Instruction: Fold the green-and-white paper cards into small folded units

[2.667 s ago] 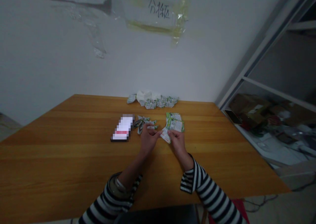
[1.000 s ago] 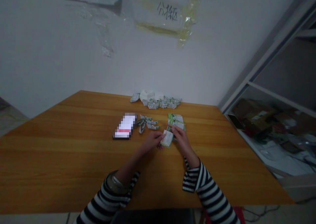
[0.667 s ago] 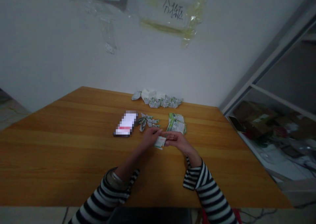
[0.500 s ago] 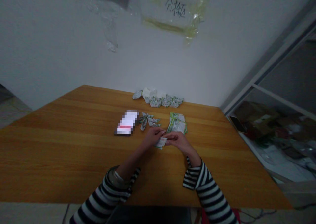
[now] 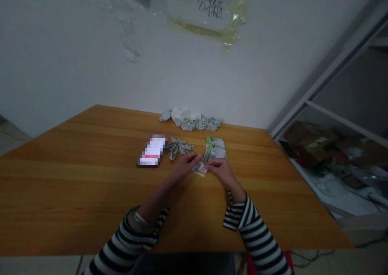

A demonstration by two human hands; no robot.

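Note:
My left hand [image 5: 183, 166] and my right hand [image 5: 220, 171] meet over the wooden table [image 5: 75, 186], both pinching a small green-and-white printed paper [image 5: 200, 169] that lies low against the tabletop. Fingers of both hands are closed on its edges. Just beyond the hands lies a stack of flat printed papers [image 5: 215, 149], and to its left a few folded paper pieces [image 5: 179, 147]. Both arms wear black-and-white striped sleeves.
A phone [image 5: 151, 155] lies left of the folded pieces. A heap of folded papers [image 5: 190, 120] sits at the table's far edge by the white wall. A metal shelf rack [image 5: 333, 137] with cluttered boxes stands to the right. A taped plastic sheet with writing [image 5: 209, 8] hangs on the wall.
The paper, held up flat between both hands a second ago, has been folded smaller and pressed down near the table. The hands have drawn closer together.

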